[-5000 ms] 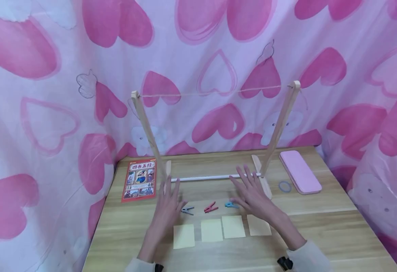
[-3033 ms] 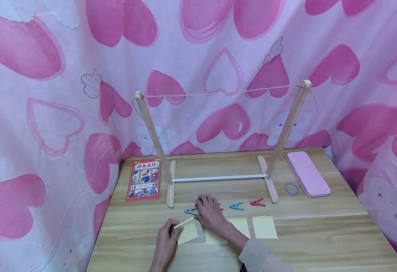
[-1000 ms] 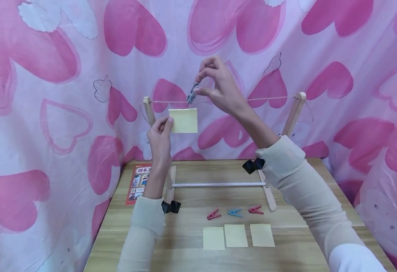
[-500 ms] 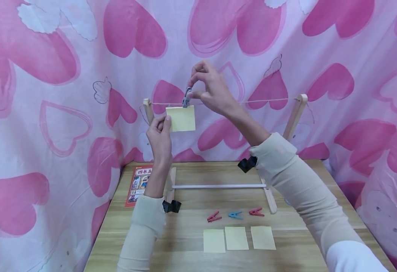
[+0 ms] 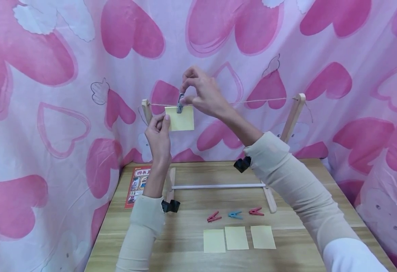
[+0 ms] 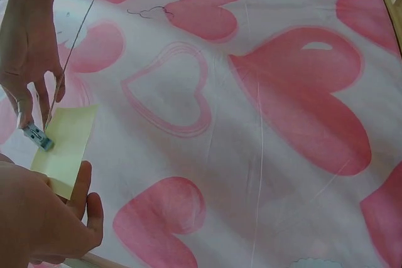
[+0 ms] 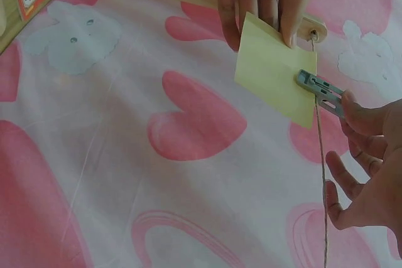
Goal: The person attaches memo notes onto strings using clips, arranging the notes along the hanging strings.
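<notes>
My left hand (image 5: 159, 139) pinches a yellow sticky note (image 5: 184, 121) by its left edge, thumb in front. The note stands upright at the string (image 5: 263, 100) stretched between two wooden posts. With thumb and fingertips my right hand (image 5: 205, 92) holds a grey-blue clothespin (image 7: 320, 91) by its handle end. The clothespin's jaws lie over the note's top edge where the string passes, as the right wrist view shows. In the left wrist view the clothespin (image 6: 39, 136) reaches the note's edge from the far side. The note hides the string behind it in part.
Two red clothespins (image 5: 214, 217) and a blue clothespin (image 5: 235, 215) lie on the table (image 5: 184, 241). Below them are three yellow notes (image 5: 236, 238). A white rod (image 5: 218, 186) joins the stand's feet. A red booklet (image 5: 138, 189) lies behind my left forearm.
Both hands rose from the table with one note and the grey-blue clothespin. Over the last second my right hand moved left and slightly down, bringing the clothespin onto the note's top edge.
</notes>
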`<action>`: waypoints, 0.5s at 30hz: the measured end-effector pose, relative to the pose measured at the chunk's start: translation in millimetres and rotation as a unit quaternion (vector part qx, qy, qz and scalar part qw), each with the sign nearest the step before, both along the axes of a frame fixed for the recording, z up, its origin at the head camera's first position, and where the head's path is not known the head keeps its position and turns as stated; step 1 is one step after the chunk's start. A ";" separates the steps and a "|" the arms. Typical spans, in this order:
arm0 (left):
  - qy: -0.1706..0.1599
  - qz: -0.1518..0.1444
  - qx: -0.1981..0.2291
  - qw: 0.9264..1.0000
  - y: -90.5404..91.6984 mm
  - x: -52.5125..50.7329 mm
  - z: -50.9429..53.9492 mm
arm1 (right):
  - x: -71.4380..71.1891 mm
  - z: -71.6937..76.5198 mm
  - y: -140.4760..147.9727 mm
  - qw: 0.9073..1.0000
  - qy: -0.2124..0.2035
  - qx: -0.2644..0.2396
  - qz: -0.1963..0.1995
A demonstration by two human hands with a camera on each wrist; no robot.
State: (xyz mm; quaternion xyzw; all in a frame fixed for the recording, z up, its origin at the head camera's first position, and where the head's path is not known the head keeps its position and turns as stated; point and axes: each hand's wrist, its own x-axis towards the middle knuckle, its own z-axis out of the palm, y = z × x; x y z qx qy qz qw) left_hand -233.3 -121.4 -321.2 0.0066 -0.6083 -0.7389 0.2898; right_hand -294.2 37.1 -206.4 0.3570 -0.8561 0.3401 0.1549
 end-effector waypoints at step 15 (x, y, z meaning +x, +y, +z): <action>-0.002 -0.016 0.006 1.000 2.9 -4.0 -4.0 | -0.2 -4.8 7.7 0.999 -0.036 0.013 0.009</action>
